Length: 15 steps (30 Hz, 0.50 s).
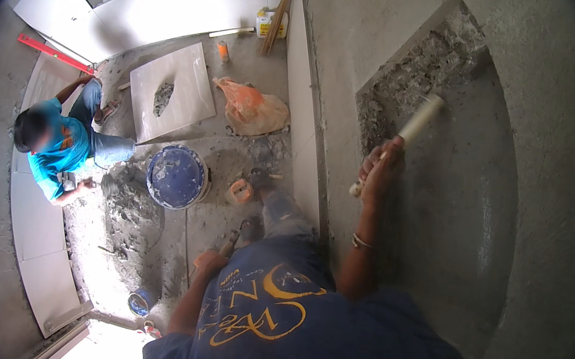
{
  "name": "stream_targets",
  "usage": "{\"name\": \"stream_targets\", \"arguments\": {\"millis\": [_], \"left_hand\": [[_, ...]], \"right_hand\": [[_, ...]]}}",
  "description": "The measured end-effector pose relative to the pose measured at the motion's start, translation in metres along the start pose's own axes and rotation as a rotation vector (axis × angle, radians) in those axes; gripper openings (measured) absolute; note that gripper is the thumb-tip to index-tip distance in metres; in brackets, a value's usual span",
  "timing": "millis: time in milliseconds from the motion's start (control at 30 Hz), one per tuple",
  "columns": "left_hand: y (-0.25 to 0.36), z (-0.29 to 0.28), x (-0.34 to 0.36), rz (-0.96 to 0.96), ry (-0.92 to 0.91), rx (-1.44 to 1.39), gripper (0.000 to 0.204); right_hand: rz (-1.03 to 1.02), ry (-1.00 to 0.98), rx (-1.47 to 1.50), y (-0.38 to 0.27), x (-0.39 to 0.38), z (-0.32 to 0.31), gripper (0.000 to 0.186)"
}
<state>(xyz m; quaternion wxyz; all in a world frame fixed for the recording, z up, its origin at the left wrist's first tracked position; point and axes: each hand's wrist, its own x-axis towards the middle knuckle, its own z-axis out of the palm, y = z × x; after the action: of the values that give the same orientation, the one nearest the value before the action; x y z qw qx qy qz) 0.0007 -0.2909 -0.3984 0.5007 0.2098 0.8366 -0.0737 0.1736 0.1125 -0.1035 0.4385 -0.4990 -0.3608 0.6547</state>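
Observation:
My right hand (381, 168) is closed round the handle of a long cream-coloured tool (420, 121). The tool's wider far end lies against the wall beside a patch of rough grey mortar (418, 69); its exact kind is hard to tell. Smooth grey plaster (456, 194) spreads to the right of that patch. Lower down, in front of my navy shirt, my left hand (209, 264) is closed with a short brownish, handle-like thing (229, 243) sticking out. What that thing is, I cannot make out.
A co-worker in a turquoise shirt (62, 150) crouches at the left, near a red level (53, 53). Around the floor are a large tile (194, 91) with mortar on it, a blue-lidded bucket (177, 176), an orange-and-white bag (249, 109), a mortar heap (133, 217) and a small blue pail (140, 302).

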Motion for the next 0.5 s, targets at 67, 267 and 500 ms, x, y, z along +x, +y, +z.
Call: {"name": "stream_targets", "arguments": {"millis": [67, 267, 500], "left_hand": [[-0.008, 0.011, -0.009, 0.001, 0.001, -0.002, 0.050], [-0.036, 0.027, 0.005, 0.087, 0.089, -0.078, 0.055], [-0.045, 0.008, -0.044, 0.046, 0.051, -0.128, 0.052]], "right_hand": [[-0.078, 0.000, -0.187, 0.021, -0.004, -0.018, 0.039], [-0.678, 0.209, -0.630, 0.028, -0.026, -0.002, 0.036], [-0.776, 0.246, -1.089, 0.008, -0.068, 0.013, 0.037]]}}
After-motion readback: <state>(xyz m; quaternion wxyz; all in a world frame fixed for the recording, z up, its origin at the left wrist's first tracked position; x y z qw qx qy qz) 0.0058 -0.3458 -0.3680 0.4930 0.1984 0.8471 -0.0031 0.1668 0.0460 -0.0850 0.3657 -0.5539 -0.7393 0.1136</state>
